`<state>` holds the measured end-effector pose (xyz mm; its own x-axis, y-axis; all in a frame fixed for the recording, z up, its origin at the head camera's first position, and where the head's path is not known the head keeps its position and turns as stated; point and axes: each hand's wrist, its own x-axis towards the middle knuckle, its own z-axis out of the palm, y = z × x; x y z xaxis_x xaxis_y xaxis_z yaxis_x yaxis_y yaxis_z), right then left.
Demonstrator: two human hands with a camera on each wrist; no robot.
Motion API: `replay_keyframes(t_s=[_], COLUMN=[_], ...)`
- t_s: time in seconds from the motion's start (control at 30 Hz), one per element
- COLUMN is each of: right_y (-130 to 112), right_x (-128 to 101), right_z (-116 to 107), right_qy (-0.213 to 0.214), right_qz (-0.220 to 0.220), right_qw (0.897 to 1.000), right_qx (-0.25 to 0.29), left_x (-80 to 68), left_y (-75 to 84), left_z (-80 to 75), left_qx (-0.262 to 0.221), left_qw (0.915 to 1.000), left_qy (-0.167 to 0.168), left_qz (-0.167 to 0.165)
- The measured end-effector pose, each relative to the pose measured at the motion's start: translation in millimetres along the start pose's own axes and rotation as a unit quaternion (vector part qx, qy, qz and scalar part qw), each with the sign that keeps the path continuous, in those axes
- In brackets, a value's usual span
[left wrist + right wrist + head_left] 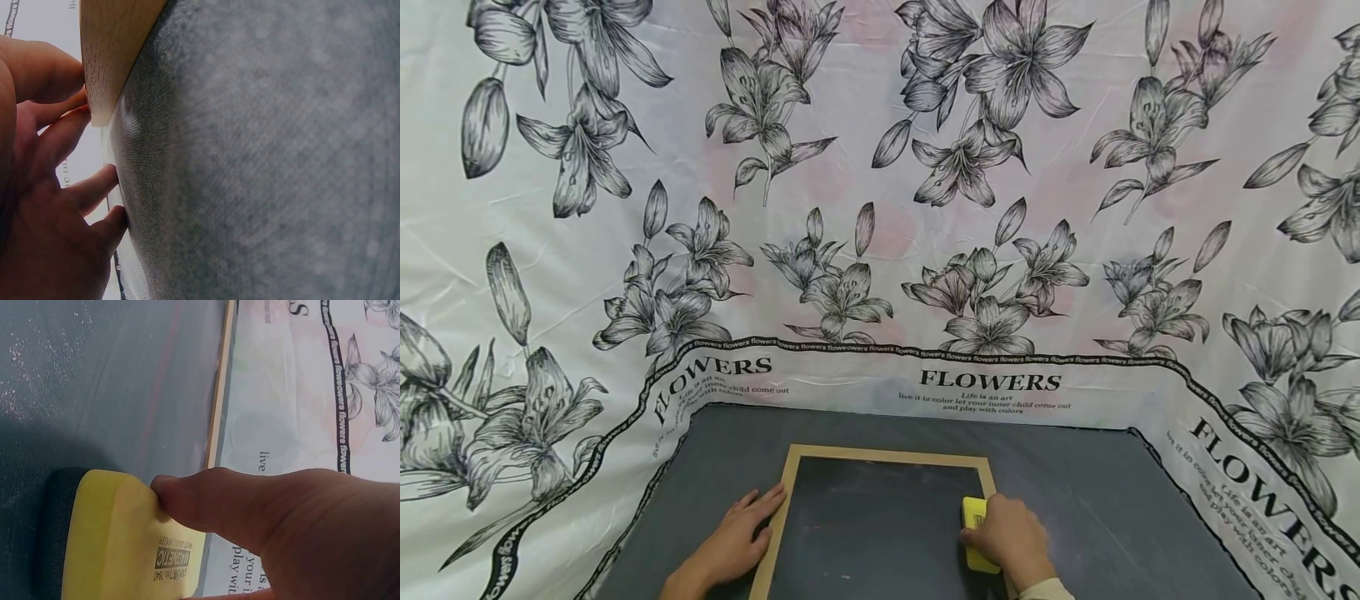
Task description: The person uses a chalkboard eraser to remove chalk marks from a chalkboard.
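Observation:
A blackboard in a light wooden frame lies on the dark grey tabletop. With thumb and fingers on either side, my right hand grips a yellow board eraser at the board's right side. In the right wrist view the eraser's black felt rests against the board, and chalk dust and a faint red streak show beside it. My left hand touches the frame's left edge with spread fingers. Up close, the left wrist view has its fingertips against the wooden frame.
A white cloth printed with black lilies and "FLOWERS" lettering hangs behind and around the table. The grey tabletop extends past both sides of the board.

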<state>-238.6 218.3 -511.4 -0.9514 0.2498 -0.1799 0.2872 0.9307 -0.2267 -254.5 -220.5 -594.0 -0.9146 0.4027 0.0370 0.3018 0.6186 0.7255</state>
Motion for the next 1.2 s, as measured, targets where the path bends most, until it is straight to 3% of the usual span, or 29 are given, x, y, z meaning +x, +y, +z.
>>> replay_keyframes(t_s=[0.1, 0.33, 0.47, 0.9, 1.2], right_y=[-2, -8, -16, -49, -77], right_x=[0, -2, -4, -13, -18], right_z=[1, 6, 8, 23, 29], right_qy=[0.002, 0.02, 0.028, 0.066, 0.048], right_qz=[-0.004, -0.024, -0.049, -0.093, -0.093], right_qw=[1.0, 0.999, 0.998, 0.993, 0.995], right_qx=[0.001, -0.004, -0.015, -0.01, 0.006], left_x=[0.4, 6.9, 8.4, 2.7, 1.6], left_y=[-0.5, -21.7, -26.3, -12.3, -1.2], left_z=[-0.6, 6.0, 8.4, 6.1, 0.9], left_qx=[0.006, 0.004, 0.002, 0.015, 0.005], left_qw=[1.0, 1.0, 1.0, 0.9996, 1.0], left_qy=[-0.002, -0.002, 0.003, 0.016, -0.004], left_qz=[0.003, 0.003, 0.008, 0.017, -0.007])
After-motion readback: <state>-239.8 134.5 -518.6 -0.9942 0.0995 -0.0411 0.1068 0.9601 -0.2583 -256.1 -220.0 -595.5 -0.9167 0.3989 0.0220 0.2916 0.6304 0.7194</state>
